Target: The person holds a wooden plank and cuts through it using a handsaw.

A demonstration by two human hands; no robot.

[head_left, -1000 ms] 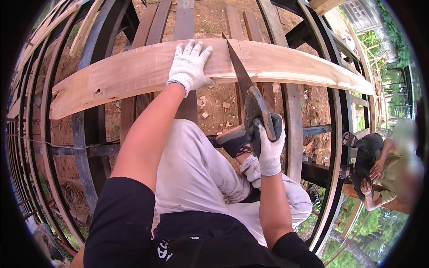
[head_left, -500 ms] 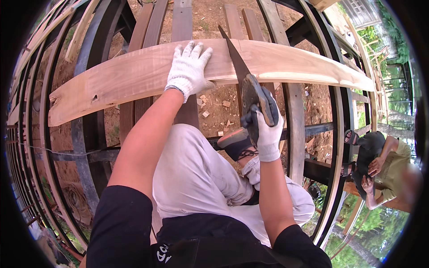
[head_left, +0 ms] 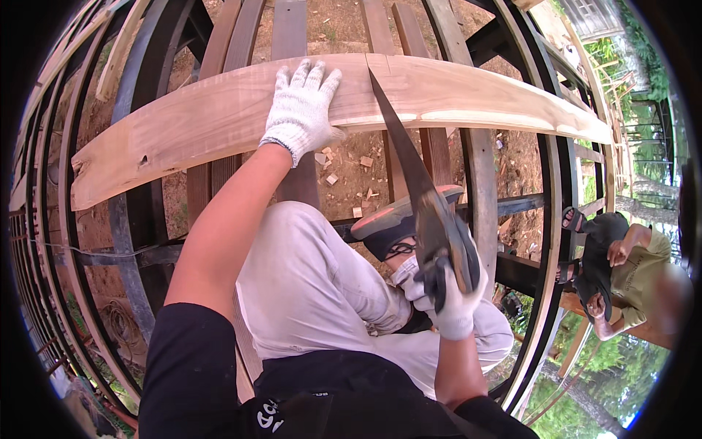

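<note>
**Saw (head_left: 413, 168) drawn back toward my lap**

Half a second ago its tip poked past the far edge of the plank (head_left: 356, 95); now it lies over the wood. My right hand (head_left: 457, 300) has come nearer my body, fingers curled firmly round the handle (head_left: 437, 238). My left hand (head_left: 301, 110) is open, fingers slightly spread, palm down on the plank but clasping nothing, presumably to keep it from shifting. The plank lies crosswise before me, bridging the frame, likely so the boards (head_left: 290, 29) bear it (how deep the teeth sit, I can't tell).

Counted: one saw, one plank, two gloves, five narrow boards under the middle, and one co-worker (head_left: 636, 271) off to my right.
</note>
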